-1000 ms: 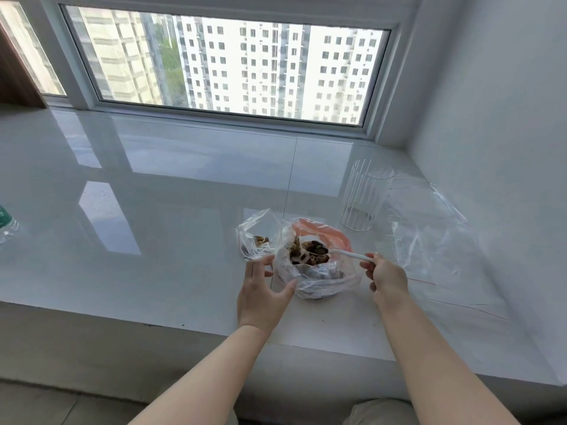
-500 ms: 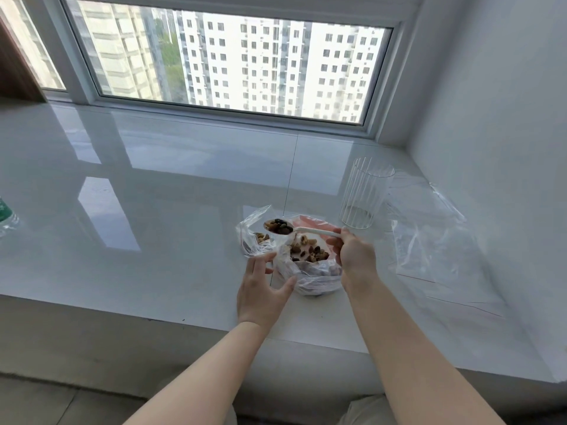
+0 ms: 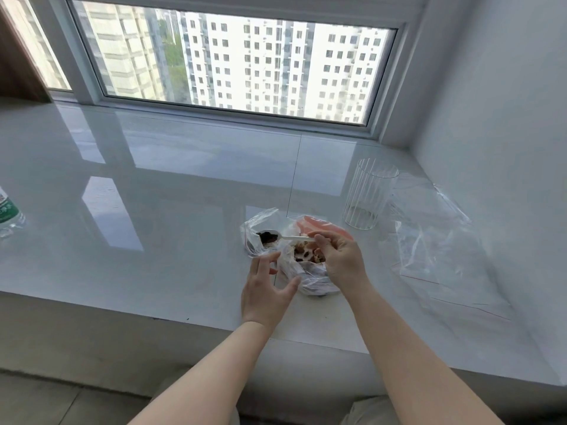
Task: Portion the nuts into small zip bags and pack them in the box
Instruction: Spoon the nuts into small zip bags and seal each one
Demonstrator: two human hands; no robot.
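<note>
A large clear bag of mixed nuts (image 3: 310,271) with an orange patch sits on the glossy white sill. Just left of it stands a small clear zip bag (image 3: 260,231), open at the top. My right hand (image 3: 340,259) pinches the handle of a white spoon (image 3: 291,238), whose bowl, loaded with dark nuts, is over the small bag's mouth. My left hand (image 3: 267,289) is at the near edge of the small bag, its fingertips pinching the plastic, the thumb spread toward the big bag.
A ribbed clear glass (image 3: 368,194) stands behind and right of the bags. Loose clear zip bags with red strips (image 3: 435,240) lie along the right wall. A water bottle (image 3: 7,213) shows at the left edge. The sill's front edge runs just below my hands.
My right hand lifted the spoon out of the big bag and carried it left; its nut-filled bowl now sits over the small bag. The left hand stayed at the small bag.
</note>
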